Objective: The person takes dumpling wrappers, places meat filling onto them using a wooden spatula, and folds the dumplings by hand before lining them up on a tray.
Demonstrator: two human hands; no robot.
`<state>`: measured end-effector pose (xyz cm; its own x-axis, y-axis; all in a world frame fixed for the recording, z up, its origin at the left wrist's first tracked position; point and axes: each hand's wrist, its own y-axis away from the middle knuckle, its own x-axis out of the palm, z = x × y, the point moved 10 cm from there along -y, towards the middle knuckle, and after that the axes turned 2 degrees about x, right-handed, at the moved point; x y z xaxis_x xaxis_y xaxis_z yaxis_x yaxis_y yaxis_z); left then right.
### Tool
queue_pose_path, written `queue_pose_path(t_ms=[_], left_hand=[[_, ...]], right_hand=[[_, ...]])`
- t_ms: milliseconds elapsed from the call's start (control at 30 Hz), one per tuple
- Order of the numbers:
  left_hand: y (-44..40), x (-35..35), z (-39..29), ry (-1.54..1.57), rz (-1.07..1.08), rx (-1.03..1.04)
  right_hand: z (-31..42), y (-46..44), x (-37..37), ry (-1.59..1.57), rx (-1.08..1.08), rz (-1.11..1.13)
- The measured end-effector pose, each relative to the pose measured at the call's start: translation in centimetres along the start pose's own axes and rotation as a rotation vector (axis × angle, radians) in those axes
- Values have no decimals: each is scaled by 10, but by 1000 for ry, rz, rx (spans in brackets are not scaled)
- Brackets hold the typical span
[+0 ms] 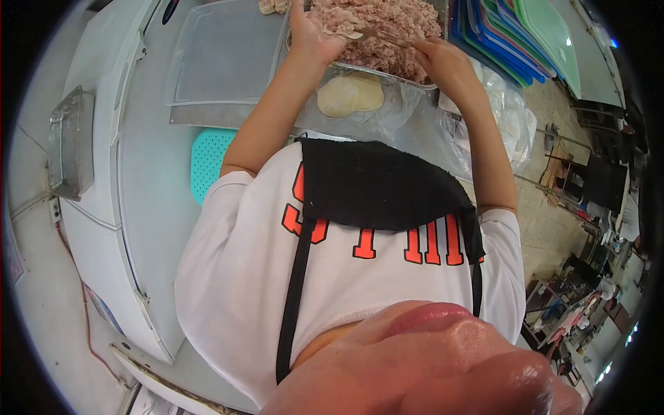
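1. Head view showed your black apron (pixel 387 183) nearest, on your side of the metal tray (pixel 377 71).
2. Between the apron and the tray's near rim, pale dough rounds (pixel 349 95) lay on the work surface, overlapping.
3. Your right hand (pixel 443 62) was over the tray's near right part, fingers closed round a thin, flat tool (pixel 391 38).
4. Your left hand (pixel 315 41) was over the tray's left part, cupped round a pale wrapper (pixel 356 35) with filling (pixel 337 19) on it; the top of the frame cut off some fingers.
5. Above the tray, the tool's long axis ran crosswise, from your right hand towards your left, its tip at the wrapper. The wrapper lay leftward of your right hand; whether tip and filling touched, you could not tell.
6. Minced meat (pixel 408 21) filled the tray under and beyond both hands.
7. Left of the tray lay a translucent sheet (pixel 221 55); right of it, stacked coloured boards (pixel 512 34).
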<state>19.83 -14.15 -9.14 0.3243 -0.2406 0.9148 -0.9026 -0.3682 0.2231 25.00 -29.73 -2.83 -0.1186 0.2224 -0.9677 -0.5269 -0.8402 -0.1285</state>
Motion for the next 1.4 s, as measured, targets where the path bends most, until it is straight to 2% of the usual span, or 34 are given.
queue_pose_path(t_ms=[67,100,167,267,367,433,500,567,600,667,800,867,900,967,1000,1067,1133,1167,1267,1367,1400], left_hand=[[-27,-34,2,26,37,21],[-37,-25,9,131,222,-44],[-38,-2,19,341,593,-179],[-10,-4,17,-53,25,-5],[-11,16,13,-306,186,121],[12,43,14,-211,403,52],[21,55,11,-563,473,193],[24,61,2,-1360,335,544],[25,66,10,-1478,377,459],[30,75,23,-1702,461,269],[29,74,22,-1790,530,541],[37,83,24,-1770,547,670],[21,65,24,-1715,453,497],[-9,20,27,-1578,261,168],[-13,13,26,-1586,225,164],[-19,0,24,-1596,151,154],[-30,-1,26,-1734,242,217],[-32,-4,30,-1802,294,239],[-14,-10,9,-1829,114,379],[0,29,17,-1648,380,308],[6,47,15,-1727,427,428]], right_hand=[[20,8,-18,0,-13,-102],[23,12,-24,-1,-16,-151],[10,11,-2,-13,-71,-93],[-7,7,-19,-97,-148,-106],[-52,11,-24,-617,31,-66],[-56,13,-17,-663,52,66],[-47,22,-17,-797,60,210],[-44,29,-25,-775,82,289],[-43,32,-26,-764,93,326],[-36,32,-30,-686,8,260],[-41,26,-5,-732,-124,212],[-66,12,14,-633,-149,193],[-73,8,17,-584,-162,181],[-61,13,-14,-242,-197,-97],[-50,16,-30,-68,-216,-239],[-34,19,-20,-114,-236,-225],[-44,15,16,-196,-214,-192],[-66,11,37,-139,-152,-106],[-116,2,52,-29,-42,96],[-129,12,18,-374,118,160],[-124,14,7,-578,69,135]])
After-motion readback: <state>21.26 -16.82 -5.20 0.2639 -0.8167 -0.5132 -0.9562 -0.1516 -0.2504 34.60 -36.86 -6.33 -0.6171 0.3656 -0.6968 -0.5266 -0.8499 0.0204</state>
